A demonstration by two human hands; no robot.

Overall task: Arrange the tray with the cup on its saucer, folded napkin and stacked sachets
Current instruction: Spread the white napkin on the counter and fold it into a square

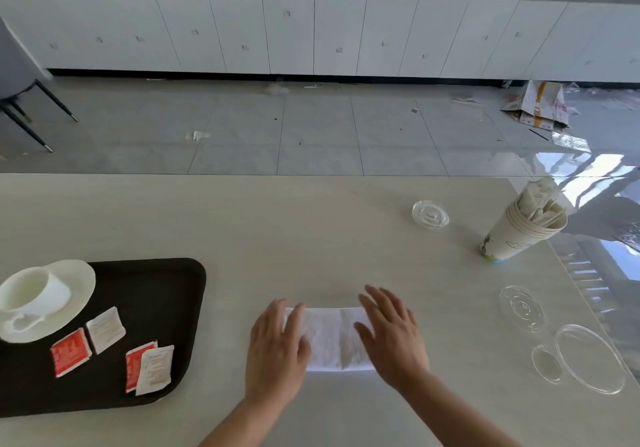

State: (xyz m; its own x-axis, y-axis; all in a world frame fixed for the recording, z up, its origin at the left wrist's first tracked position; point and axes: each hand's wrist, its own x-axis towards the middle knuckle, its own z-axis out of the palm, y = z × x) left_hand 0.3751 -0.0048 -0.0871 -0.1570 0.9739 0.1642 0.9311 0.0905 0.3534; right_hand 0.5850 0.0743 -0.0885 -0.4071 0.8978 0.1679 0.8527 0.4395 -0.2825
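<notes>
The person's left hand (277, 346) and right hand (391, 336) lie flat, palms down and fingers spread, on the two ends of a white napkin (332, 337). The napkin is a folded strip on the pale table (311, 232), in front of the person and to the right of the tray; neither hand grips it, both only press on it with open fingers.

The black tray (166, 294) sits at the left of the table. In its far left corner a white saucer (81, 280) carries a white cup (31, 294), which leans toward the camera with its handle on the near side; the cup looks empty inside. Four sachets lie loose on the tray, not stacked: a red sachet (71, 351) just beside a white sachet (105, 329), and nearer the tray's right edge a second red sachet (133, 367) partly under a second white sachet (154, 368).

At the far right of the table stands a stack of paper cups (519, 235), tilted in the wide-angle view, and the topmost cup holds a bundle of paper-wrapped sticks (542, 201). Left of it a clear plastic lid (430, 215) lies flat. Nearer the person on the right lie another clear lid (521, 308), a large clear lid or dish (588, 356) and a small clear round piece (546, 365) touching it; all look empty.
</notes>
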